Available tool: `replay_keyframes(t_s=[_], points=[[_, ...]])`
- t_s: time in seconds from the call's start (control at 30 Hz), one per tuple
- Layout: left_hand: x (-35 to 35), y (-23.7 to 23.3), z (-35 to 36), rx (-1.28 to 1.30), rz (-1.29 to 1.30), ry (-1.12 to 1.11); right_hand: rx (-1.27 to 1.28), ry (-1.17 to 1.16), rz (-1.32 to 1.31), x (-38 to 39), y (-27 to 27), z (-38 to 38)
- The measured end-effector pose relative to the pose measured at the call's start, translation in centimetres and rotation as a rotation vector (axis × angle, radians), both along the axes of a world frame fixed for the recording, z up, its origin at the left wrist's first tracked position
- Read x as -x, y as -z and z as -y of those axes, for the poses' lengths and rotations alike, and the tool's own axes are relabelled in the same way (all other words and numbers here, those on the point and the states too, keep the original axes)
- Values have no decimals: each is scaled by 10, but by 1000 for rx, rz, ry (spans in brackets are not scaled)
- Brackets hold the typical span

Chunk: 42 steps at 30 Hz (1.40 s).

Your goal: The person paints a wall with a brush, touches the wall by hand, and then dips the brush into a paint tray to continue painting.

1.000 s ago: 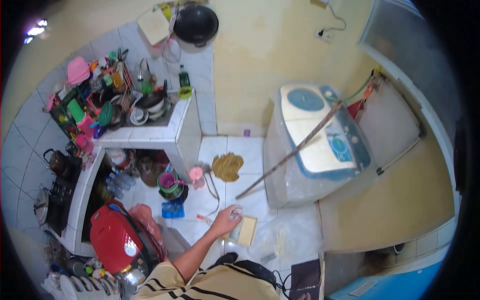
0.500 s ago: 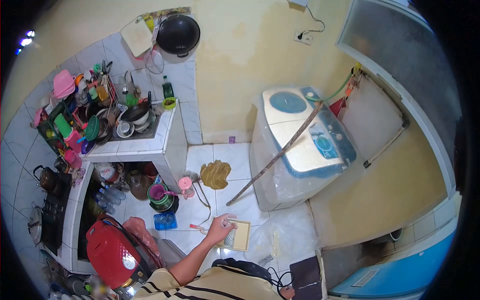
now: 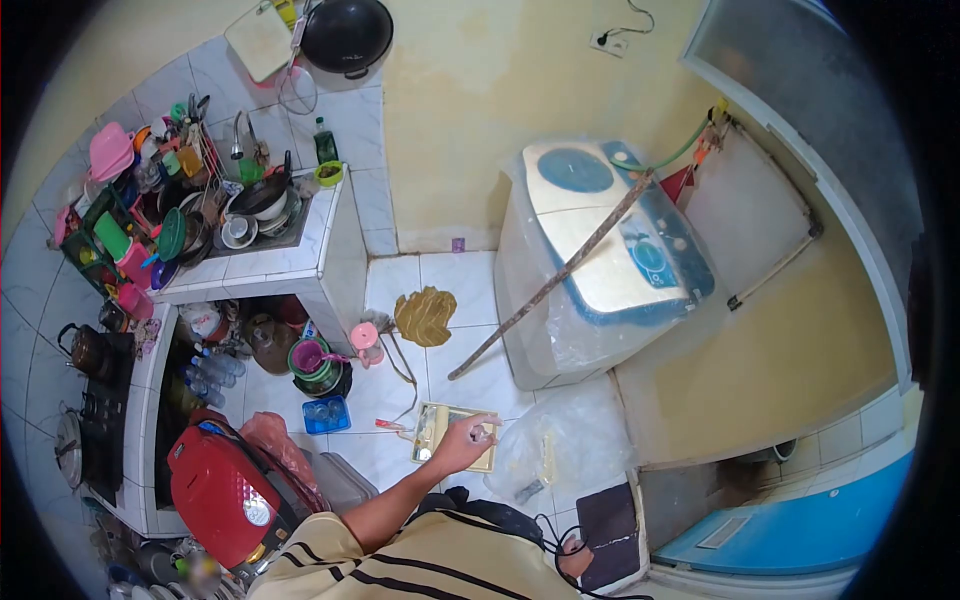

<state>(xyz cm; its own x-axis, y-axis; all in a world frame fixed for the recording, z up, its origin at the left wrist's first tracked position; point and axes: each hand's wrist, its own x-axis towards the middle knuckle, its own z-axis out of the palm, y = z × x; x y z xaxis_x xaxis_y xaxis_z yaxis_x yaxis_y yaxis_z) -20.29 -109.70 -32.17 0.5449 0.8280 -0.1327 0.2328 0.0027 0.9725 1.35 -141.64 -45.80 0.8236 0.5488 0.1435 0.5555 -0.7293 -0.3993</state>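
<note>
My left hand (image 3: 463, 446) is over the right part of a cream, shallow tray (image 3: 486, 464) on the tiled floor. Its fingers are curled round something small, pale and shiny that I cannot make out. A cream roller-like piece (image 3: 441, 424) lies in the tray, left of the hand. Part of my right hand (image 3: 575, 558) shows low at the right of my striped shirt, beside black cords; its fingers are too hidden to read.
Clear plastic sheeting (image 3: 570, 440) lies right of the tray. A stick (image 3: 560, 278) leans on the plastic-wrapped washing machine (image 3: 590, 215). A brown leaf-shaped piece (image 3: 426, 316), a blue basket (image 3: 327, 414), pink item (image 3: 366, 338) and red appliance (image 3: 215, 490) stand or lie around.
My left hand has shifted slightly right over the tray, uncovering the roller-like piece. The view has tilted down, so most things sit higher in the picture.
</note>
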Motion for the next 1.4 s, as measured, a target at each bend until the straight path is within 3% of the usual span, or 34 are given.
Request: replay_keyframes(t_s=[0.03, 0.27, 0.47, 0.97, 1.27, 1.4], points=[[1, -2, 1, -9, -9, 4, 20, -18, -105, 1, -6, 0], [3, -1, 6, 25, 54, -35, -37, -193, -140, 15, -31, -21], [6, 8, 2, 23, 153, -17, 137, -131, -171, 3, -9, -18], [6, 8, -3, 54, 112, 25, 139, -87, -193, 9, 29, 18], [9, 8, -8, 77, 131, 14, 93, -16, -211, 11, 23, 24], [20, 28, -22, 26, 187, -142, 101, 36, -219, 12, 6, 20]])
